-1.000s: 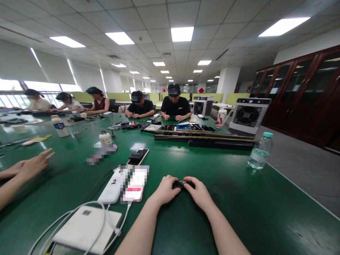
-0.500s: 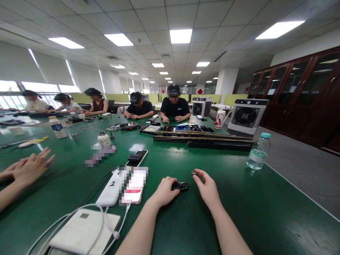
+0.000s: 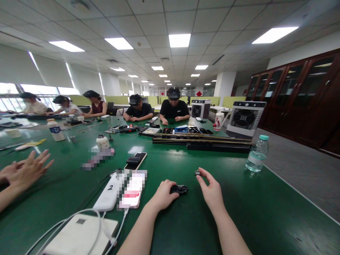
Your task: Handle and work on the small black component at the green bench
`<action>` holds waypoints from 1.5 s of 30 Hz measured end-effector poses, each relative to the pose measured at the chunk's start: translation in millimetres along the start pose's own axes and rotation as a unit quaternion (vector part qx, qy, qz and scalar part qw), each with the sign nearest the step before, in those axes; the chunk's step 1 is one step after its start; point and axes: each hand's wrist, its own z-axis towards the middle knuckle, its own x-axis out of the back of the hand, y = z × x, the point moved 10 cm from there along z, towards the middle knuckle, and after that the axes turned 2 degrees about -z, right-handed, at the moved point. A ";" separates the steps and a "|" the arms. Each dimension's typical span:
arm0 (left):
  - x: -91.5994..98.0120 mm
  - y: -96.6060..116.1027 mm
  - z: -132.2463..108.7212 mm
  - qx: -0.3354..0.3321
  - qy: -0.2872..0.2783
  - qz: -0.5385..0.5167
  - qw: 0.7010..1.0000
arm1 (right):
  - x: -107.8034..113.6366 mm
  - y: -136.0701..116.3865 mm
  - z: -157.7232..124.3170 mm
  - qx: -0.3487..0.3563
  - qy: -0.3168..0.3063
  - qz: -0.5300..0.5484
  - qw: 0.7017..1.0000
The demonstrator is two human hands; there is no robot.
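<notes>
On the green table (image 3: 191, 226), my left hand (image 3: 162, 195) is closed around one end of a small black plastic part (image 3: 182, 190) with an uneven, open-looking top. Its exact kind is too small to make out. To the right and slightly farther off, my right hand (image 3: 211, 191) pinches a tiny dark rectangular piece (image 3: 197, 173) between thumb and fingertips, raised a little and apart from the black part. My left palm and the end of the part under it are hidden.
Left of my arms lie a phone (image 3: 136, 189), a white power bank (image 3: 106, 194), cables and a white box (image 3: 79, 235). A water bottle (image 3: 258, 154) stands at right; long black bars (image 3: 217, 146) lie ahead. A neighbour's hands (image 3: 26, 170) are at far left.
My right hand has shifted slightly to the right with the small piece, which now shows a flatter face. My left hand stays on the black part. The view has tilted slightly.
</notes>
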 end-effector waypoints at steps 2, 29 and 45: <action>-0.3 -0.4 0.1 0.000 -0.003 0.000 1.000 | -1.3 0.2 -0.2 -0.002 -0.005 -0.001 1.000; -1.2 -4.9 1.5 -0.015 0.006 0.005 1.000 | -60.7 1.1 -22.6 0.014 -0.188 -0.061 0.980; -1.0 -2.9 1.0 -0.013 0.002 0.016 1.000 | -73.3 -0.5 -28.7 0.053 -0.230 -0.109 0.966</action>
